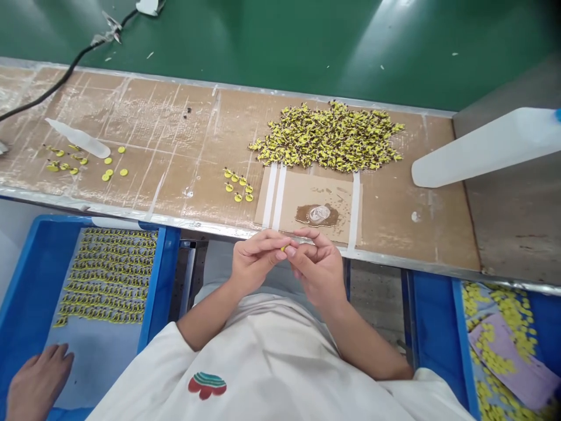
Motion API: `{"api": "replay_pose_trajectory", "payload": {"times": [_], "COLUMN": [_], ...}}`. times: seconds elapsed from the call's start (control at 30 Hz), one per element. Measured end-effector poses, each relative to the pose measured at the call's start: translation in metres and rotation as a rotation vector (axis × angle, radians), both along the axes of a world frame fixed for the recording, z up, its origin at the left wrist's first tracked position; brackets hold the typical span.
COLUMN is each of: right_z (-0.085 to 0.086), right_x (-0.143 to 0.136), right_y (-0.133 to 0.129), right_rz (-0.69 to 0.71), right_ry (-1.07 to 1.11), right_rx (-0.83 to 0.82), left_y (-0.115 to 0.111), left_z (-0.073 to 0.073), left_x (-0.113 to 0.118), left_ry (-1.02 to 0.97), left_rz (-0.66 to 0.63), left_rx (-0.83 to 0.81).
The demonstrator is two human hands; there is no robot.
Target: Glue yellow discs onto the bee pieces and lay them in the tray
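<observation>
Open lane over brown cardboard bench covering [170, 169] between flat round yellow discs [124, 172] and loose small yellow-and-dark pieces [242, 180]

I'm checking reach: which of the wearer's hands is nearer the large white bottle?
Right. The right hand is left of the large white bottle and closer to the wearer's body; the left hand is farther left again.

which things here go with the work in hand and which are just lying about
Probably part of it: held yellow piece, pile, wet patch, left tray, right tray

Probably just lying about: cable, dark bits, pale scrap
</observation>
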State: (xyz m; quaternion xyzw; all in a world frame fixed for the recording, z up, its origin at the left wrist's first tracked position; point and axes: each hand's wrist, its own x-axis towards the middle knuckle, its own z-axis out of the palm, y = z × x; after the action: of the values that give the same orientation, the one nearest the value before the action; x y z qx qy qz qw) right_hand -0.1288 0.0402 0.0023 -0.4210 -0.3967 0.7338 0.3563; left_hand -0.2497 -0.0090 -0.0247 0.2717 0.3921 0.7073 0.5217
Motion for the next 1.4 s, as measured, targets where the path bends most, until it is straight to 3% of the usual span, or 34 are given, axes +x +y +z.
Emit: {"api": "replay_pose_trajectory", "payload": {"times": [0.07,0.17,0.27,0.33,0.47,0.57,0.9,1.17,1.4], "right_z": [0.005,0.009,0.003,-0.007,-0.029,-0.041,-0.047,-0.032,-0.040], "right_x": [0.005,0.014,0.024,0.028,0.026,0.020,0.025,0.017,0.019], "right_y": [0.001,0.019,0.065,0.106,0.177,0.202,0.206,0.212,0.217], "right_rz": [0.057,0.052,-0.200,-0.243,-0.063,0.032,0.153,0.205,0.306], "right_ry": [-0.069,-0.264,-0.524,-0.750,-1.081,-1.155,-1.177,-1.212,-1.097], "right_rx": [0.094,0.397,0.735,0.889,1.008,1.086,1.201,1.128,1.116], "left_y": [0.002,0.006,0.009,0.010,0.010,0.009,0.013,0.013,0.013], "left_z": [0.003,0.004,0.000,-0.002,-0.006,-0.007,-0.011,-0.013,-0.012], "left_x": [-0.002,-0.004,-0.008,-0.010,-0.013,-0.014,-0.015,-0.017,-0.020], "left_ry": [-0.032,-0.175,-0.268,-0.280,-0.285,-0.300,-0.291,-0.275,-0.264], "left_rz": [0.016,0.081,0.116,0.122,0.140,0.146,0.146,0.147,0.147], "left_rx": [-0.039,-0.139,-0.211,-0.231,-0.236,-0.224,-0.257,-0.250,-0.238]}}
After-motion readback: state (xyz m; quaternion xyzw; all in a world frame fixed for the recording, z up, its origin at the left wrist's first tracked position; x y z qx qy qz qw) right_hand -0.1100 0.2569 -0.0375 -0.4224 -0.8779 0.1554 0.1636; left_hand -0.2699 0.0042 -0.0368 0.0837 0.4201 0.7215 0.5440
